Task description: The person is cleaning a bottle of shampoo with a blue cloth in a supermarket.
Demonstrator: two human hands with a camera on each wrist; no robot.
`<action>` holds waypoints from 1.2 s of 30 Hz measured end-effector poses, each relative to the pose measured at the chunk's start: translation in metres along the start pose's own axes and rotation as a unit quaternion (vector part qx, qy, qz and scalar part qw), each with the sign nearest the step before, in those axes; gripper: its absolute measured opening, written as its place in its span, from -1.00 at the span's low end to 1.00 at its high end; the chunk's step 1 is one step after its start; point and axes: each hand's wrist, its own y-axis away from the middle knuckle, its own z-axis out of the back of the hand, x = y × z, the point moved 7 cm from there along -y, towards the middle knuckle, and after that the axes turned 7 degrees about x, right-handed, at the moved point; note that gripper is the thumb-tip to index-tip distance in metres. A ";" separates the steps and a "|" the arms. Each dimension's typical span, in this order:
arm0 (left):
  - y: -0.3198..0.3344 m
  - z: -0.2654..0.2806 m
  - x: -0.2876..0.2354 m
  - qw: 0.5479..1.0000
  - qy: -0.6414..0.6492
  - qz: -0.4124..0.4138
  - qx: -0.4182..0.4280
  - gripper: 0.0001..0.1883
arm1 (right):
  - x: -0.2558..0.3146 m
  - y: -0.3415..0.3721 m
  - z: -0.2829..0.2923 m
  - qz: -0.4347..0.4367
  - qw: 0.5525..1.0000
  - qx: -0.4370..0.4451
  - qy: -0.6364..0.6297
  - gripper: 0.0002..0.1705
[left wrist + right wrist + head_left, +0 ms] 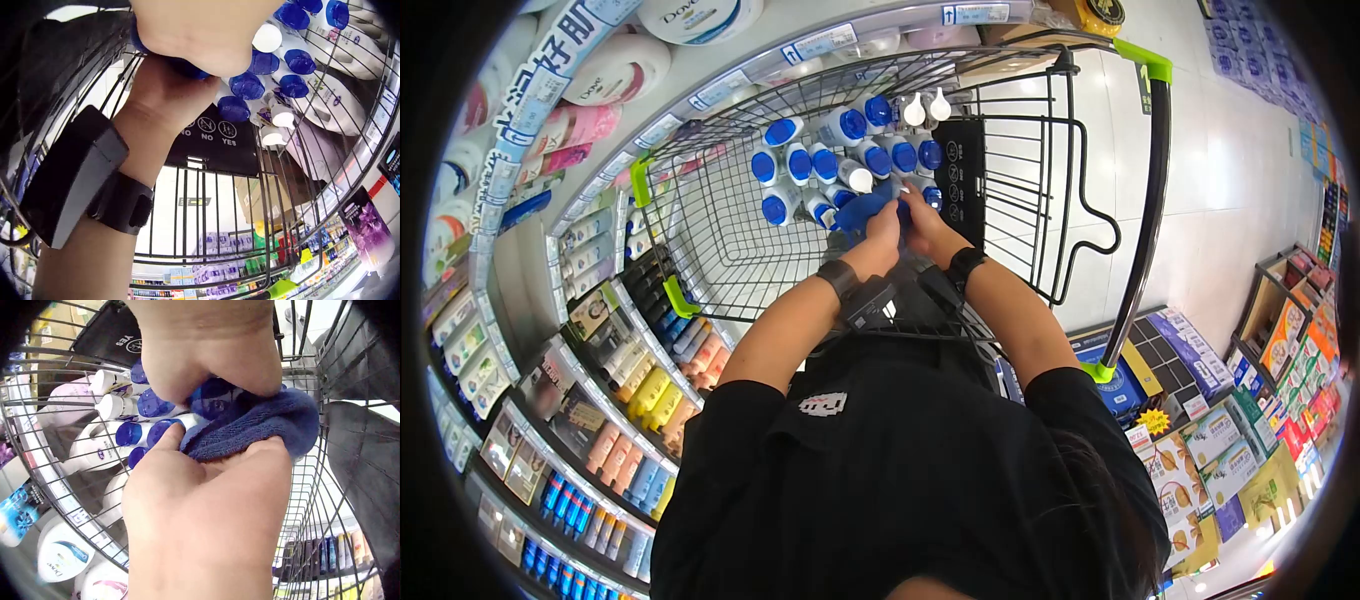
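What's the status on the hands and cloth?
Left hand gripping cloth. Right hand close beside it, grip unclear. Bottles crowded close by.

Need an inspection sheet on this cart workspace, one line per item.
Surface: wire cart basket; black panel at one end.
Job's things: dark blue cloth, bunched between the hands; blue-capped bottles beside it.
Clutter: bottles crowded together near the panel, some with white caps.
Hands: left grips the cloth; right is close against it, finger closure hidden.
Cables: dark loop by the right wrist device, possibly a cable; too unclear to confirm.
Surroundings: stocked shelf with price labels alongside, tiled floor, packaged goods to the right.
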 end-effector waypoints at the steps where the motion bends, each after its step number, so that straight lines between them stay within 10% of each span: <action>1: 0.000 -0.001 -0.001 1.000 -0.010 0.005 -0.003 -0.47 | 0.000 -0.005 0.003 -0.006 1.000 -0.006 0.000 -0.37; 15: -0.021 0.005 -0.006 0.996 -0.091 -0.015 0.010 -0.32 | -0.007 -0.048 0.037 0.027 0.978 -0.118 0.171 -0.26; 22: 0.033 0.008 -0.018 0.987 -0.156 0.013 0.023 -0.53 | 0.018 -0.003 0.034 0.079 0.795 -0.250 0.547 -0.23; 28: 0.067 0.037 -0.027 0.913 -0.379 -0.088 0.123 -0.71 | 0.032 0.081 0.024 0.119 0.727 -0.223 0.638 -0.39; 36: 0.213 0.098 -0.050 0.897 -0.115 0.003 0.428 -0.65 | -0.032 0.161 -0.062 0.253 0.851 -0.092 0.451 -0.59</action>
